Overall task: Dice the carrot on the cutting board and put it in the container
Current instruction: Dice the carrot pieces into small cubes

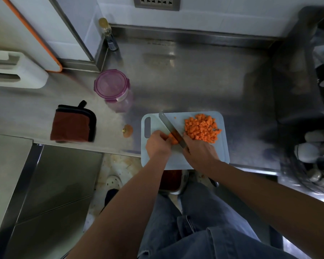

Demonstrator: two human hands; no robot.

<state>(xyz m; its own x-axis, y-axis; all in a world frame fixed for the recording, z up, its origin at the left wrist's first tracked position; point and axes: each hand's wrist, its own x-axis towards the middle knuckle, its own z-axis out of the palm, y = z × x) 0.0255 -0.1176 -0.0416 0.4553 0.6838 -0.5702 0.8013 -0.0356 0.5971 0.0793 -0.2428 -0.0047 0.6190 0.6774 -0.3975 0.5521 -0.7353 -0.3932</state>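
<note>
**A:** What are the hands doing?

**B:** The right hand [198, 152], at lower centre of the frame, has its fingers wrapped round the handle of a knife [169, 128]. The blade slants up and to the left across the board. The left hand [157, 144], just left of the knife, has its fingers bent down onto an uncut piece of carrot [172, 140], holding it against the left side of the blade

**A:** Where is the rest of the carrot?

**B:** A heap of diced carrot [202, 130] lies on the upper right part of the pale blue cutting board [221, 146], to the right of the blade. One small cube sits apart near the board's top edge. A cut-off carrot top [128, 130] lies on the steel counter [194, 81], just left of the board

**A:** And the container?

**B:** The container [112, 88] is clear with a purple clip lid. It stands on the counter above and to the left of the board, well apart from both hands. A folded dark red cloth [73, 124] with black edging lies further left, and a bottle [109, 34] stands in the back corner, towards the upper left of the frame
</note>
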